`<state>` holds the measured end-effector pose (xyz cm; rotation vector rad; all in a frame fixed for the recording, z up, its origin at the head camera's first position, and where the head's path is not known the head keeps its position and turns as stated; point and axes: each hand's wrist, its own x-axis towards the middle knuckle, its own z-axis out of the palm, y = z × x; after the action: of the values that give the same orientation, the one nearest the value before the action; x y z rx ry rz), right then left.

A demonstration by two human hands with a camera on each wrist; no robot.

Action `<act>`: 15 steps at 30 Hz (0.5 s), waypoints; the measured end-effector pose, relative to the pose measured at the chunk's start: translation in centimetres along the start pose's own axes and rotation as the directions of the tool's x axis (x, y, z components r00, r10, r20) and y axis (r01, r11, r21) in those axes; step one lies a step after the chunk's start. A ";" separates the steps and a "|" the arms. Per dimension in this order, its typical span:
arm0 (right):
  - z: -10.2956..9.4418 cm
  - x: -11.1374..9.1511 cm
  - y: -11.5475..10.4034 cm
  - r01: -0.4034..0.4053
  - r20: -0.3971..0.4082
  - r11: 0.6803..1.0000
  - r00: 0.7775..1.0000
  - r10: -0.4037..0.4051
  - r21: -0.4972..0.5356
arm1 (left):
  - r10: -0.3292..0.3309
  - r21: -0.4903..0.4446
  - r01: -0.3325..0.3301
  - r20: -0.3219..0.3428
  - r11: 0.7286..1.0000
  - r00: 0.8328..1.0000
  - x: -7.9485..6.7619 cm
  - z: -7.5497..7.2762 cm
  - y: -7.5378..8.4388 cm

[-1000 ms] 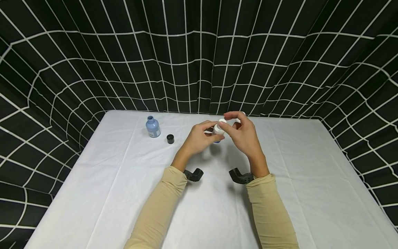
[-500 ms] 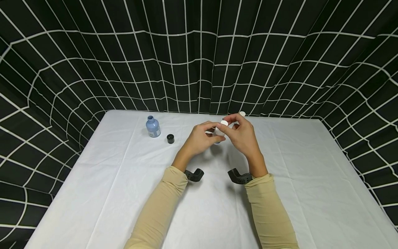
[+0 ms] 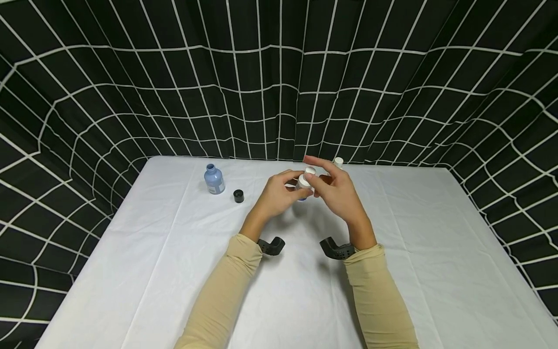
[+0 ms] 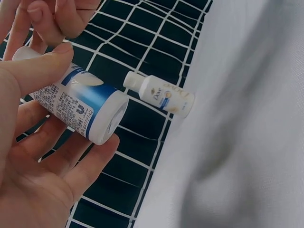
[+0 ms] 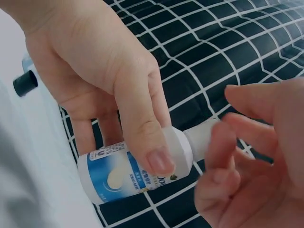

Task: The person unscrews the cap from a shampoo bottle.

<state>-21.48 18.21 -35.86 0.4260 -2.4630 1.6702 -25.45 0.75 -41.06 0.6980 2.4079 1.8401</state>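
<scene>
My left hand (image 3: 281,193) grips a small white and blue lotion bottle (image 4: 78,102) around its body, thumb across the label. In the head view the bottle is tilted above the table, its white shoulder (image 3: 304,182) showing between the hands. A white cap (image 5: 199,137) tops it. My right hand (image 3: 337,189) is at that cap, with the thumb tip against it and the index finger stretched out past it. The other right fingers bend loosely beside the cap in the right wrist view, and they partly hide its end.
A second white bottle (image 4: 166,95), marked Dove, stands behind the right hand near the table's far edge. To the left are an uncapped blue bottle (image 3: 214,179) and a black cap (image 3: 238,196). A dark gridded curtain (image 3: 261,97) borders the white table (image 3: 301,300).
The right index finger, bent in at the white cap half a second ago, is now lifted and straightened away from it. The left hand keeps its hold on the bottle.
</scene>
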 end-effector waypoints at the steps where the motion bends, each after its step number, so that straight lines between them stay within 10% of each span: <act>1: 0.0 0.0 0.0 -0.008 -0.018 1.000 1.000 0.009 0.012 | -0.001 0.000 0.001 0.000 1.000 1.000 0.0 0.1 0.0; 15: 0.5 0.3 0.7 -0.158 -0.191 0.974 0.973 0.126 -0.162 | 0.037 0.029 -0.037 0.011 0.999 0.999 -0.1 0.5 -0.3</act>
<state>-21.97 17.98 -36.61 0.0741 -2.5280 1.4481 -25.34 1.14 -41.47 0.7571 2.4363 1.8139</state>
